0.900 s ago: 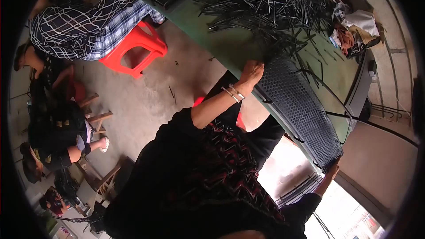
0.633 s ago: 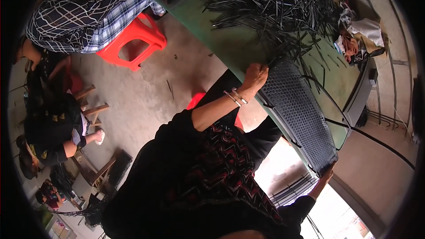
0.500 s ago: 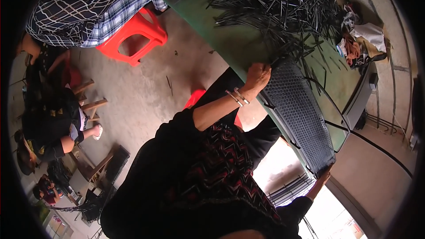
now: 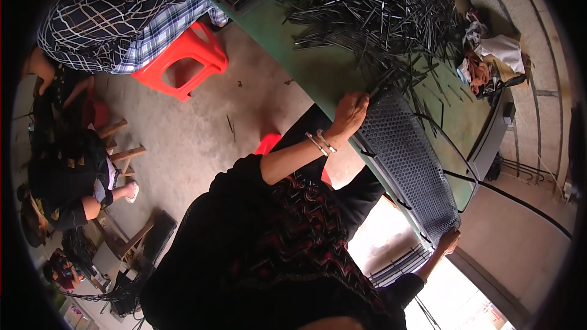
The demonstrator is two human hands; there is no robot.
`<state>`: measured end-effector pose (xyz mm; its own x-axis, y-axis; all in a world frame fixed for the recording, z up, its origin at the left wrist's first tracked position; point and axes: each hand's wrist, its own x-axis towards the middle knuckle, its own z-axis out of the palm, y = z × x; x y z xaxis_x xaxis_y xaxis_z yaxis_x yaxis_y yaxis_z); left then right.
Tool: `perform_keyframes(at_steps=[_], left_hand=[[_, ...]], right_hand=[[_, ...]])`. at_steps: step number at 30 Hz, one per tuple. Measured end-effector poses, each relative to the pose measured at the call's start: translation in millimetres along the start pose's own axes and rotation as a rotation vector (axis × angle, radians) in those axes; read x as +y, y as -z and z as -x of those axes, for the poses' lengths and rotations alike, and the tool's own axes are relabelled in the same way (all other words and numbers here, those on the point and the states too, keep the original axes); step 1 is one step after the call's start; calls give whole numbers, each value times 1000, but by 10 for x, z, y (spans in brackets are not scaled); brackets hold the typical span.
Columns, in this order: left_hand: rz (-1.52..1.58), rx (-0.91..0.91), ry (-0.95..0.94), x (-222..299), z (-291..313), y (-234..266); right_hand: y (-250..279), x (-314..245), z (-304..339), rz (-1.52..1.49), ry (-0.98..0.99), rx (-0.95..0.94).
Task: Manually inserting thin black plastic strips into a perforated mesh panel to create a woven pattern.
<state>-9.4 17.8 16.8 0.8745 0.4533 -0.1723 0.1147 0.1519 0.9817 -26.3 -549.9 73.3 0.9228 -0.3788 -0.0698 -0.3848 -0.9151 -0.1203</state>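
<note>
Both hands' fingers clench the perforated black tray (image 4: 408, 165) ends at the green table (image 4: 318, 67) edge.

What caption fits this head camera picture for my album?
Both hands, left hand and right hand, grip the ends of a black mesh tray beside a heap of dark sticks.

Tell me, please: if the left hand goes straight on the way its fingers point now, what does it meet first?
The left hand sits at the near end of the perforated black tray, its fingers pointing up the green table. Straight on, it would probably first meet the pile of thin dark sticks, though depth is unclear.
</note>
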Motion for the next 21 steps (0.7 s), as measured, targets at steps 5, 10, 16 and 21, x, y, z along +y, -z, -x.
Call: perform_keyframes(at_steps=[5,10,16,21], left_hand=[[-253,109,-335,33,-188,200],[-1027,269,-657,288,-589,900],[68,0,111,100,-743,1348],[811,149,523,318,-735,1166]], right_hand=[[890,-2401,908,-656,256,-149],[986,-4094,884,-560,784,-224],[165,-5655,403,-533,1066,-386],[-668,-6509,21,-532,1162,-428]])
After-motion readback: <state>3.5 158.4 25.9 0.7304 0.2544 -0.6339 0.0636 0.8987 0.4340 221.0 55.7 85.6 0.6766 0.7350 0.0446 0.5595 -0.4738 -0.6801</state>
